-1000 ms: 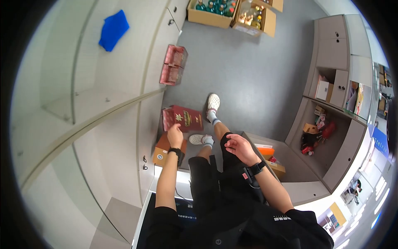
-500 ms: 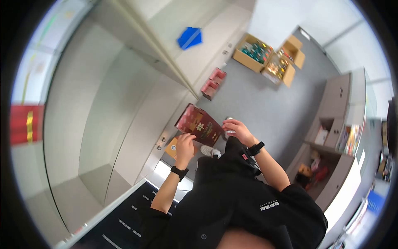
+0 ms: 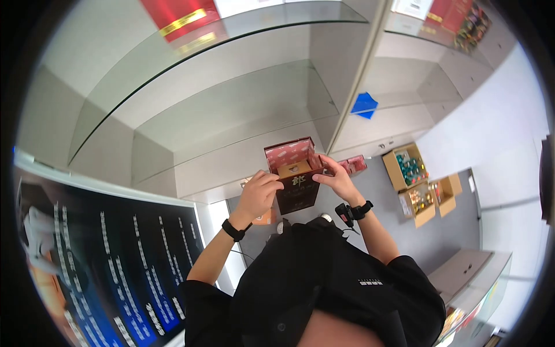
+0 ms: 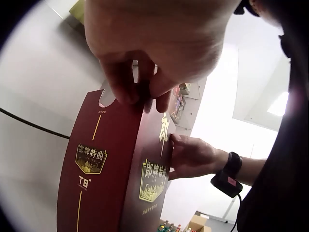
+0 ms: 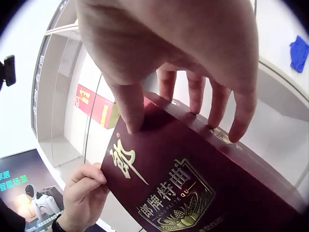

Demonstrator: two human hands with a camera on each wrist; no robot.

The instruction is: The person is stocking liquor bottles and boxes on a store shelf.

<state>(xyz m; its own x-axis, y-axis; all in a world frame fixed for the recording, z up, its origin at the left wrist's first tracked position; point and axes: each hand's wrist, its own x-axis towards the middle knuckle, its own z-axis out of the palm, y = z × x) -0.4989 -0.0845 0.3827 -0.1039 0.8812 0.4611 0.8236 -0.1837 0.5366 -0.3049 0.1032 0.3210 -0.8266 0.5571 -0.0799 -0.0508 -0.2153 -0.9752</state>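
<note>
A dark red liquor box (image 3: 298, 196) with gold lettering stands upright in front of me, its pink-lined lid flap (image 3: 289, 152) raised at the back. Tan cardboard (image 3: 293, 169) shows inside its open top. At the upper left corner, my left hand (image 3: 258, 195) pinches the box's rim. My right hand (image 3: 339, 179) grips the upper right edge; in the right wrist view its thumb (image 5: 129, 108) lies on the lettered front and the other fingers (image 5: 218, 104) reach over the side. The left wrist view shows a notch (image 4: 107, 98) in the box's top edge.
Glass-shelved cabinets (image 3: 231, 115) stand ahead, with a red box (image 3: 182, 16) on an upper shelf. Pink-lined open boxes (image 3: 354, 165) sit on the floor to the right, beyond them cartons of bottles (image 3: 407, 168). A dark printed panel (image 3: 115, 260) is at left.
Both hands were apart from the box, which stood low by the feet. Now they hold its top edges, and it is higher and closer to me. The head view has swung toward the cabinet.
</note>
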